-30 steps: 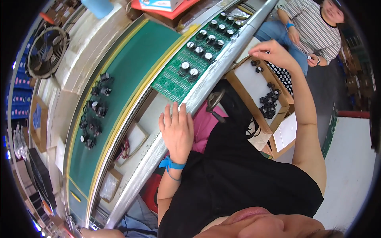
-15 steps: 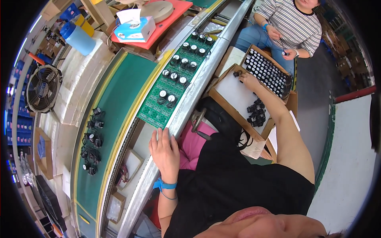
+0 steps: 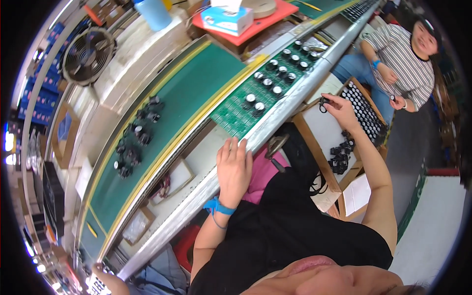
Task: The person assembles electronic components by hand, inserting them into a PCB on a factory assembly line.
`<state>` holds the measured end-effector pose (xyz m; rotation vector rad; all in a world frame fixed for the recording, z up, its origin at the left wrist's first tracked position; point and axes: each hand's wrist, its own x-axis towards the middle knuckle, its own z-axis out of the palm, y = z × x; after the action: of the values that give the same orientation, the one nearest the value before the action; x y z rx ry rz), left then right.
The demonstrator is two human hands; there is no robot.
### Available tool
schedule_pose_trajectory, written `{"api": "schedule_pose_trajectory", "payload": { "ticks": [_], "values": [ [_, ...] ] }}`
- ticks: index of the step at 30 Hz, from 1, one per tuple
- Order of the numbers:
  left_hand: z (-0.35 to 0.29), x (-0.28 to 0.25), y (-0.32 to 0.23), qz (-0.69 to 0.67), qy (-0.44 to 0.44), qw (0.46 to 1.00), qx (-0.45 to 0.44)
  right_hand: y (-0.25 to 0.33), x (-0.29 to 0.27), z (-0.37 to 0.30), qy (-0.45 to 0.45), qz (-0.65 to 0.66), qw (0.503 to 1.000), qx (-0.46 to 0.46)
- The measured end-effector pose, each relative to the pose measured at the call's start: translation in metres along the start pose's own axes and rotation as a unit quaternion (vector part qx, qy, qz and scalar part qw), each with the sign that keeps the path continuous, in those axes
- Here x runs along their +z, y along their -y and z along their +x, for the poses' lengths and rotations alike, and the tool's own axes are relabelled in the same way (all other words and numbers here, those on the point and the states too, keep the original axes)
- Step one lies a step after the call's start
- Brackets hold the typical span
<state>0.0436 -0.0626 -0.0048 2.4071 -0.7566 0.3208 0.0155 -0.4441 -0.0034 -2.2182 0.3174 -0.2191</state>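
My left hand (image 3: 234,167) lies flat with fingers together on the metal edge rail (image 3: 275,120) of the bench, just below a green circuit board (image 3: 265,91) studded with several black cylindrical parts. My right hand (image 3: 340,109) is raised over an open cardboard box (image 3: 319,132) and pinches a small black component (image 3: 323,103) between its fingertips. A pile of the same black components (image 3: 340,156) lies in the box, beside a tray of black-and-white capped parts (image 3: 365,112). A blue wrist strap (image 3: 218,207) circles my left wrist.
A green conveyor belt (image 3: 187,98) carries a cluster of black parts (image 3: 135,140). A fan (image 3: 87,55), a blue cup (image 3: 153,12) and a tissue box on a red tray (image 3: 231,19) stand behind it. A seated person in a striped shirt (image 3: 403,54) works at the right.
My right hand has drawn back from the tray of capped parts toward the board, now holding a small black component. The view has shifted, and my left hand has stayed on the rail.
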Motion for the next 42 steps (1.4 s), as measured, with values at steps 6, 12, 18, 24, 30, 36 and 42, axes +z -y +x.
{"api": "schedule_pose_trajectory", "payload": {
  "ticks": [6, 12, 18, 24, 30, 36, 42],
  "values": [
    [-0.003, -0.033, 0.019, -0.099, -0.157, 0.979, -0.083, 0.11, 0.049, 0.018, 0.153, 0.18, 0.968, -0.089],
    [-0.011, -0.048, 0.023, -0.196, -0.155, 0.963, -0.1, 0.162, 0.097, 0.064, 0.201, 0.1, 0.965, -0.134],
    [-0.022, -0.023, 0.009, -0.106, -0.092, 0.99, -0.024, 0.172, 0.136, 0.106, 0.217, -0.057, 0.965, -0.133],
    [-0.022, -0.01, 0.011, -0.036, -0.074, 0.996, 0.018, 0.195, 0.143, 0.115, 0.229, -0.242, 0.925, -0.181],
    [-0.027, -0.011, 0.012, -0.037, -0.066, 0.997, 0.015, 0.196, 0.152, 0.116, 0.247, -0.313, 0.903, -0.16],
    [-0.025, -0.01, 0.014, -0.038, -0.076, 0.996, 0.019, 0.202, 0.15, 0.119, 0.246, -0.356, 0.89, -0.146],
    [-0.027, -0.009, 0.014, -0.028, -0.074, 0.997, 0.02, 0.202, 0.151, 0.119, 0.258, -0.365, 0.879, -0.166]
  ]
}}
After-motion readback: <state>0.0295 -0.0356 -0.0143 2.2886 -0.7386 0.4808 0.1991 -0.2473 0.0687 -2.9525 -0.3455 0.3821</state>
